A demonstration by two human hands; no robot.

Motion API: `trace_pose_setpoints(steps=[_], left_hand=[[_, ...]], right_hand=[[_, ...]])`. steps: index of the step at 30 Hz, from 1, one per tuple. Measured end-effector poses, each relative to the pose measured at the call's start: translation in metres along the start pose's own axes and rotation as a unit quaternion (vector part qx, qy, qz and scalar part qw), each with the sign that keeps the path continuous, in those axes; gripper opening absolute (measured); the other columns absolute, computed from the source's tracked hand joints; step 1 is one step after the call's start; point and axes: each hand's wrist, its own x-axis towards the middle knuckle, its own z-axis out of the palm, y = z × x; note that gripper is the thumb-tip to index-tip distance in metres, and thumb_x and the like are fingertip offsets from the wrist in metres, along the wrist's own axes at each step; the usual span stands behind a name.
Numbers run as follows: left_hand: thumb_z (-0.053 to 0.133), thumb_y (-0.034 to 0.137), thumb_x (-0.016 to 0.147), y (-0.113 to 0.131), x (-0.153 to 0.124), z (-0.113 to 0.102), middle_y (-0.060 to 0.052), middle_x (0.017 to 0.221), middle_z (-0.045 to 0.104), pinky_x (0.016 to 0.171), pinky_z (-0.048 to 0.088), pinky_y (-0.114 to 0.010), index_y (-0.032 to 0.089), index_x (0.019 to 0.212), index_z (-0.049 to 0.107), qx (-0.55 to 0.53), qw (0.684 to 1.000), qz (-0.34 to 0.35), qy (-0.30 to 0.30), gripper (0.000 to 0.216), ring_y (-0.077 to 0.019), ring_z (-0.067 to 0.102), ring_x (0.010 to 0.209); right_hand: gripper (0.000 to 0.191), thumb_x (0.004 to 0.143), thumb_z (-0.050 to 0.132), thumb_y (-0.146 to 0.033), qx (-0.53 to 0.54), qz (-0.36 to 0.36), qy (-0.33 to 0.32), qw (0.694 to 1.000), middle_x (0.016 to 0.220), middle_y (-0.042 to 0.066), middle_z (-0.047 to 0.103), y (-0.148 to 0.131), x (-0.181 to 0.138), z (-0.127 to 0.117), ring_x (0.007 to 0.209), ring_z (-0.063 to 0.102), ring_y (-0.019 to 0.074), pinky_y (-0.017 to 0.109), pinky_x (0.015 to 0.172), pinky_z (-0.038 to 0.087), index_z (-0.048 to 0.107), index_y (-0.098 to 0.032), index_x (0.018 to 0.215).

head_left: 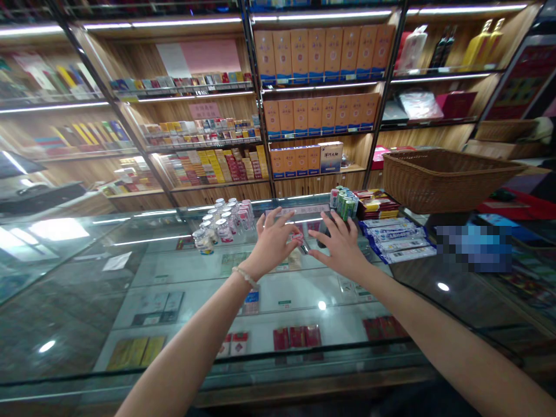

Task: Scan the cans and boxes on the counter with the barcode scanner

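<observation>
Both my arms reach out over a glass display counter (pixel 130 272). My left hand (pixel 271 243), with a bead bracelet on the wrist, has its fingers spread and its fingertips rest on a small pink and grey item (pixel 300 242) lying on the glass. My right hand (pixel 341 242) hovers just right of it with fingers apart, close to a dark small object (pixel 322 231) and to a cluster of green cans (pixel 344 202). What the small item is I cannot make out.
A group of small clear jars with white lids (pixel 223 223) stands left of my hands. Flat blue-white packets (pixel 393 238) and stacked boxes (pixel 377 204) lie to the right, with a wicker basket (pixel 447 176) beyond. Shelves of boxed goods (pixel 321 55) line the back wall.
</observation>
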Motion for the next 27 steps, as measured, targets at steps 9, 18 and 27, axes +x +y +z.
trace_pose_setpoints(steps=[9, 18, 27], left_hand=[[0.069, 0.04, 0.093, -0.019, -0.019, 0.006, -0.001, 0.163, 0.047, 0.126, 0.026, -0.058, 0.031, 0.106, 0.075, -0.107, 0.991, -0.058, 0.06, 0.017, -0.0318, 0.029, 0.156], [0.069, 0.037, 0.093, -0.03, -0.033, 0.019, -0.003, 0.168, 0.038, 0.127, 0.026, -0.058, 0.029, 0.107, 0.074, -0.127, 0.987, -0.073, 0.066, 0.017, -0.031, 0.027, 0.158], [0.072, 0.041, 0.091, -0.028, -0.045, 0.026, -0.004, 0.168, 0.039, 0.125, 0.002, -0.074, 0.03, 0.102, 0.074, 0.024, 0.996, -0.012, 0.08, 0.016, -0.0388, 0.024, 0.158]], right_hand=[[0.036, 0.091, 0.069, -0.054, 0.044, 0.01, 0.008, 0.999, 0.167, 0.013, 0.038, 0.003, 0.001, 0.006, 0.156, 0.024, 0.0374, 0.064, 0.119, 0.02, 0.076, -0.03, 0.116], [0.025, 0.09, 0.072, -0.047, 0.062, -0.001, 0.011, 0.998, 0.167, 0.011, 0.04, -0.003, 0.002, 0.002, 0.158, 0.021, 0.0359, 0.063, 0.12, 0.017, 0.078, -0.029, 0.107], [0.017, 0.093, 0.066, -0.038, -0.029, -0.052, 0.034, 0.998, 0.167, 0.009, 0.04, -0.007, 0.0, -0.001, 0.155, 0.026, 0.0337, 0.057, 0.123, 0.012, 0.075, -0.025, 0.099]])
